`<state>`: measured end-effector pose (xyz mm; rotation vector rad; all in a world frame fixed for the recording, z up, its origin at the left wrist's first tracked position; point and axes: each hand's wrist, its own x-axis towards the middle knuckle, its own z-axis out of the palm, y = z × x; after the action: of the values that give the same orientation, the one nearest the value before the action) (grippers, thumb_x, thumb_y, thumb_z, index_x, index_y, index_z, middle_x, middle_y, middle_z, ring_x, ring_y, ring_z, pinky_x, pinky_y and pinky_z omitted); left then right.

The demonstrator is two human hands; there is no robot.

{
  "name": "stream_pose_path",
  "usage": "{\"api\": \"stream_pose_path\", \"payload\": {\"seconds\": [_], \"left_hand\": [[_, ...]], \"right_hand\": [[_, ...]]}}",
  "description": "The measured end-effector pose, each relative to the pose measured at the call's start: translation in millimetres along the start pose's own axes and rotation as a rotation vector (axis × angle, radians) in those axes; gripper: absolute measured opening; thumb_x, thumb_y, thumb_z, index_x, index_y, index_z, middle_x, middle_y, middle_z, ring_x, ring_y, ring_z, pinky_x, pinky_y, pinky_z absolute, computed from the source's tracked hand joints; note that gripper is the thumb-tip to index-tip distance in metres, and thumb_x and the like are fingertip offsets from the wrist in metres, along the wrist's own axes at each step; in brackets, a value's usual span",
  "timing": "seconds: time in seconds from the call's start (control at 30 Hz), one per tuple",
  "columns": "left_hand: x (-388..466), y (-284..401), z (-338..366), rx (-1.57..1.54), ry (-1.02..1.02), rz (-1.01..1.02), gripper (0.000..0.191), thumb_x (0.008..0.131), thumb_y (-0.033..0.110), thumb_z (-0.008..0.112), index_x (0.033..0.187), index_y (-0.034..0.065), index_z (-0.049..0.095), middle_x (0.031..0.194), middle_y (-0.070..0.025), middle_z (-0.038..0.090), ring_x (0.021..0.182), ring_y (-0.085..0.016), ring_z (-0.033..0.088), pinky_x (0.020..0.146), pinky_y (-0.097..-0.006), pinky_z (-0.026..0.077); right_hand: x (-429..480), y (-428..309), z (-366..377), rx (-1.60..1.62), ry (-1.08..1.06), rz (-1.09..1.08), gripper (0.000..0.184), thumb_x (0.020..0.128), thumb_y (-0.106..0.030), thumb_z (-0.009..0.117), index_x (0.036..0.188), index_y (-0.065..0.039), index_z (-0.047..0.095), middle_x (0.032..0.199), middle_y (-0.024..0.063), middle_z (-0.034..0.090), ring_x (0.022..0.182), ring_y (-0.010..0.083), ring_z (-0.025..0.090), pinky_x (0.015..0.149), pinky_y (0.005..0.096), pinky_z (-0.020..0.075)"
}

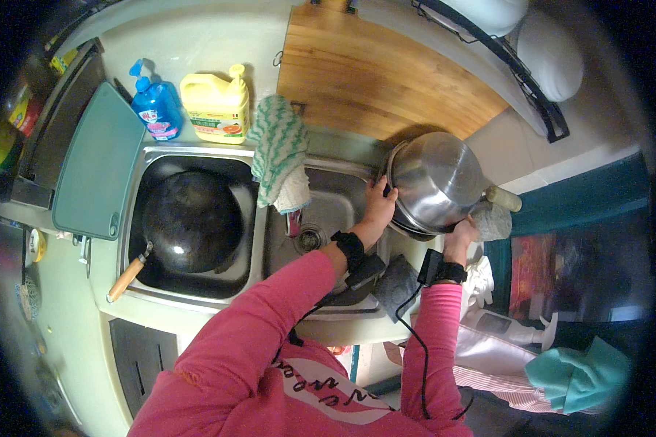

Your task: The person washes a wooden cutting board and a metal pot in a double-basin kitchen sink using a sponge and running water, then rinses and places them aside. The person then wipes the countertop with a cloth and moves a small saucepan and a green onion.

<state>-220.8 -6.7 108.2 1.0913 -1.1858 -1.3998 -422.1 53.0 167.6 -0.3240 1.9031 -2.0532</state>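
A stainless steel pot (437, 180), its base turned up, is at the right end of the sink, below a wooden board. My left hand (380, 206) grips its rim on the left side. The near right part of the rim is in my right hand (461, 238), whose fingers are partly hidden. Other rims show under the pot, so it seems stacked on another vessel. The right sink basin (331, 196) lies beside it, with a round drain (309, 238) in its floor. A grey cloth (397, 284) lies on the sink's near right edge.
A dark wok (191, 218) lies in the left basin, its wooden handle (127, 279) over the rim. A green-and-white cloth (279, 145) drapes the faucet. Behind stand a blue pump bottle (156, 112) and yellow detergent jug (218, 112). The wooden board (372, 71) leans at the wall.
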Motion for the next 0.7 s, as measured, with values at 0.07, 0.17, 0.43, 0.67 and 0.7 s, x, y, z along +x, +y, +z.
{"api": "stream_pose_path", "payload": {"seconds": [0.07, 0.17, 0.43, 0.67, 0.7], "left_hand": [[-5, 16, 3, 0.056, 0.054, 0.058, 0.055, 0.087, 0.032, 0.062, 0.133, 0.006, 0.048, 0.137, -0.0318, 0.034, 0.126, -0.046, 0.036, 0.106, -0.0444, 0.032], [-10, 40, 9, 0.091, 0.068, 0.154, 0.058, 0.086, 0.034, 0.062, 0.135, 0.0063, 0.046, 0.14, -0.0304, 0.032, 0.129, -0.044, 0.034, 0.107, -0.0432, 0.031], [-8, 60, 10, 0.176, 0.083, 0.107, 0.068, 0.085, 0.036, 0.064, 0.136, -0.0006, 0.038, 0.135, -0.026, 0.042, 0.126, -0.039, 0.039, 0.106, -0.0424, 0.031], [-22, 37, 5, -0.027, 0.185, 0.058, 0.066, 0.088, 0.034, 0.06, 0.137, -0.0014, 0.034, 0.133, -0.0281, 0.036, 0.123, -0.042, 0.038, 0.104, -0.0442, 0.033], [-25, 30, 3, -0.05, 0.195, 0.008, 0.064, 0.089, 0.033, 0.059, 0.136, -0.0028, 0.034, 0.133, -0.028, 0.037, 0.123, -0.042, 0.039, 0.103, -0.044, 0.033]], "right_hand": [[1, 3, -2, 0.002, -0.028, 0.04, 0.03, 0.09, -0.001, 0.038, 0.112, 0.003, 0.058, 0.1, 0.0113, 0.064, 0.09, 0.0262, 0.063, 0.082, 0.0389, 0.0513], [3, 8, -5, 0.05, -0.045, 0.024, 0.028, 0.089, -0.001, 0.039, 0.108, 0.003, 0.059, 0.101, 0.0138, 0.063, 0.09, 0.0274, 0.063, 0.079, 0.0404, 0.0519], [7, 13, -8, 0.011, -0.081, 0.127, 0.03, 0.095, -0.011, 0.037, 0.114, 0.001, 0.058, 0.105, 0.0133, 0.064, 0.092, 0.0275, 0.063, 0.078, 0.0392, 0.052], [17, 22, -16, 0.132, -0.189, 0.148, 0.028, 0.097, -0.017, 0.039, 0.109, -0.003, 0.06, 0.104, 0.0099, 0.064, 0.095, 0.0244, 0.061, 0.084, 0.0381, 0.0488], [17, 20, -18, 0.103, -0.164, 0.155, 0.028, 0.097, -0.018, 0.039, 0.109, -0.003, 0.06, 0.105, 0.0096, 0.064, 0.096, 0.0238, 0.06, 0.086, 0.038, 0.0483]]}}
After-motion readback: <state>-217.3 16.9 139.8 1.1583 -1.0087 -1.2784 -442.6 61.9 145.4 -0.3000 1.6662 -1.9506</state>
